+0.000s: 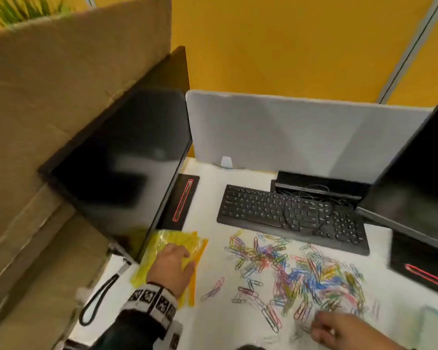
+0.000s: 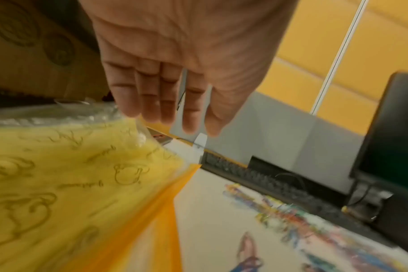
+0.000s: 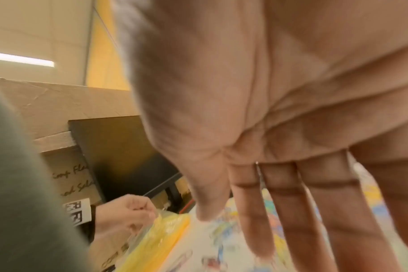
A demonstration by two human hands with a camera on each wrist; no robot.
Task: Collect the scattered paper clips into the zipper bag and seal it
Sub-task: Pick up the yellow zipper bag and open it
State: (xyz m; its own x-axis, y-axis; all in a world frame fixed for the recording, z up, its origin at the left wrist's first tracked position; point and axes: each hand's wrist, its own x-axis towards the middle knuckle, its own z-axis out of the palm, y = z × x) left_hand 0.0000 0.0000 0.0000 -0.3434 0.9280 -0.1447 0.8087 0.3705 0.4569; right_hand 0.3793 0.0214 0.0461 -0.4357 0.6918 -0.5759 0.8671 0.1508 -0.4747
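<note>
Our left hand pinches the bag; right hand hangs loose over the clips. Bag's limp, so clips could spill off the bench.

Office cubicle with yellow walls and a white table

A yellow wall crossed by a slanting grey strip rises behind a pale grey divider panel at the back of the white table. A dark monitor stands on the left against a tall cardboard box, a second monitor on the right, a black keyboard between them. Green plant leaves show top left.
</note>
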